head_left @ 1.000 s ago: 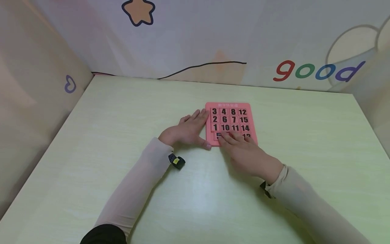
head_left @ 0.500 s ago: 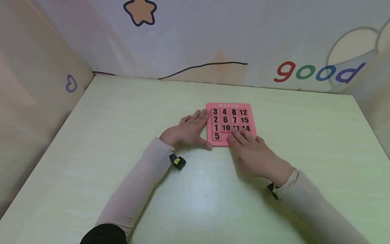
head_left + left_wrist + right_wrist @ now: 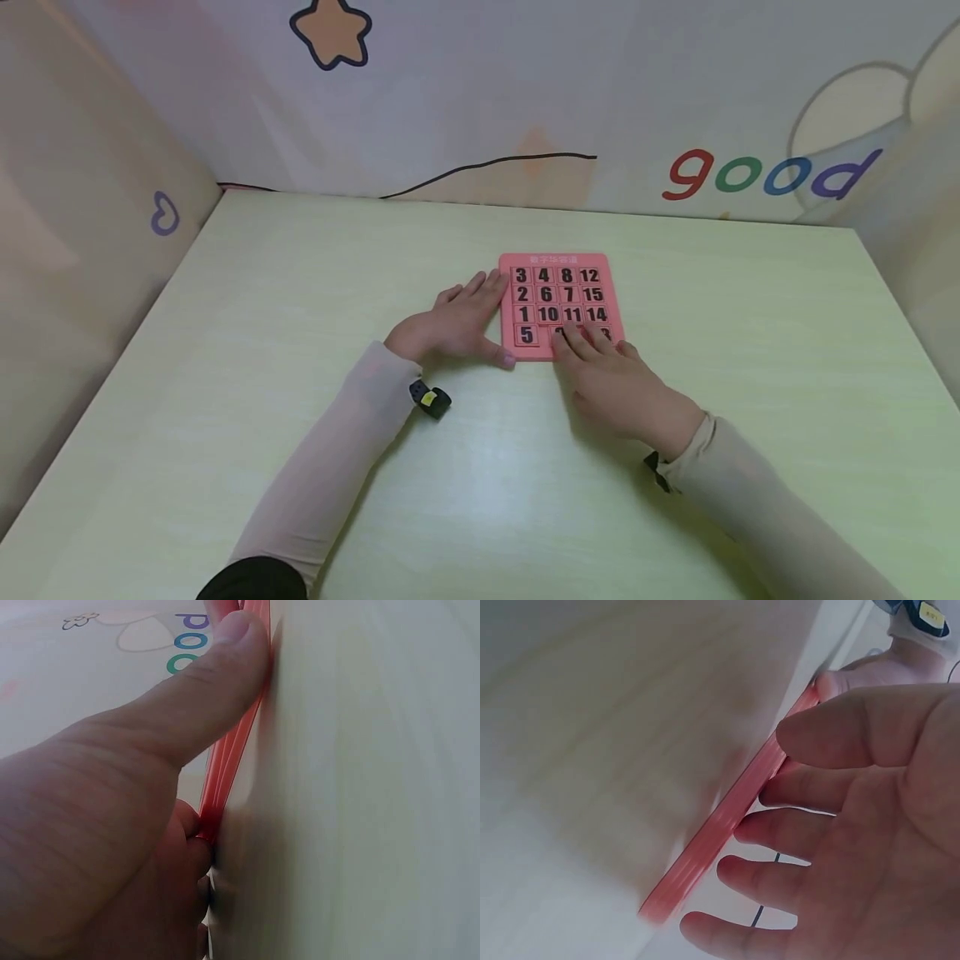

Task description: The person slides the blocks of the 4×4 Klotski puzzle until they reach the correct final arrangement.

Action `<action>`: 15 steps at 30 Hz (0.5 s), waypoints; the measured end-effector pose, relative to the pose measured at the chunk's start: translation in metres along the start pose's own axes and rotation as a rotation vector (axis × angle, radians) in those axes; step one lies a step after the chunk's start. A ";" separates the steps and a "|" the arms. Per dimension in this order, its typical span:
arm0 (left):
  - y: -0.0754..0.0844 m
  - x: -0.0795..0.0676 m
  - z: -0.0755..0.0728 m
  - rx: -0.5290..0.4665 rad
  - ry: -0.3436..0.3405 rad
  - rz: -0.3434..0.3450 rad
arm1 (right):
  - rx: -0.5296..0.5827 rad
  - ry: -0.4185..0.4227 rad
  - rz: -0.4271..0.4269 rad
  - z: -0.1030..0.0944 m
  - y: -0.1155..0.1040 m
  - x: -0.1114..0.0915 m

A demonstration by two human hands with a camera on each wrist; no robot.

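A pink sliding number puzzle point(image 3: 570, 262) lies flat on the table, its black-numbered tiles in rows. My left hand point(image 3: 459, 327) rests along its left edge, fingers extended and thumb at the lower left corner. In the left wrist view the left thumb point(image 3: 202, 690) lies against the puzzle's red side point(image 3: 232, 750). My right hand point(image 3: 618, 387) reaches from the lower right, fingertips on the bottom row, partly covering its tiles. The tile 5 point(image 3: 527, 335) sits in the bottom left corner, with a narrow gap right of it. In the right wrist view the right fingers point(image 3: 780, 829) are stretched out over the puzzle.
The pale table point(image 3: 480, 500) extends around the puzzle on every side. Behind it stands a printed backdrop point(image 3: 450, 100) with a star and the word "good"; side panels point(image 3: 75, 250) flank the table. Both wrists carry dark straps point(image 3: 431, 400).
The tile 5 has slid left into the corner. My right hand has moved rightward, and a tile edge now shows beside its fingertips. My left hand has stayed in place.
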State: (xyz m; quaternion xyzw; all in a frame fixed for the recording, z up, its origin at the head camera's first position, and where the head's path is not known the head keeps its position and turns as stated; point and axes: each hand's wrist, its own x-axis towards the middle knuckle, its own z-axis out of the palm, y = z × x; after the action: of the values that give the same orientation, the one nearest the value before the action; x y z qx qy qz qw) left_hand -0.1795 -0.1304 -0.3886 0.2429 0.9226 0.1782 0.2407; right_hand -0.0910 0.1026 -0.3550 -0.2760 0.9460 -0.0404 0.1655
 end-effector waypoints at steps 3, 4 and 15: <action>0.000 0.001 0.001 -0.006 0.001 -0.001 | 0.004 -0.010 -0.010 0.000 -0.005 0.005; 0.000 0.001 0.001 -0.005 0.001 -0.003 | 0.006 -0.014 -0.012 0.000 -0.005 0.006; -0.001 0.001 0.002 -0.018 0.019 0.004 | 0.055 -0.042 0.071 0.001 0.010 -0.002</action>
State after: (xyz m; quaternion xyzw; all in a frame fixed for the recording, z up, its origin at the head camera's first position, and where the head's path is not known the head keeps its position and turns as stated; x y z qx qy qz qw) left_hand -0.1795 -0.1302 -0.3914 0.2407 0.9228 0.1895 0.2337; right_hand -0.0945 0.1120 -0.3574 -0.2383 0.9500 -0.0545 0.1943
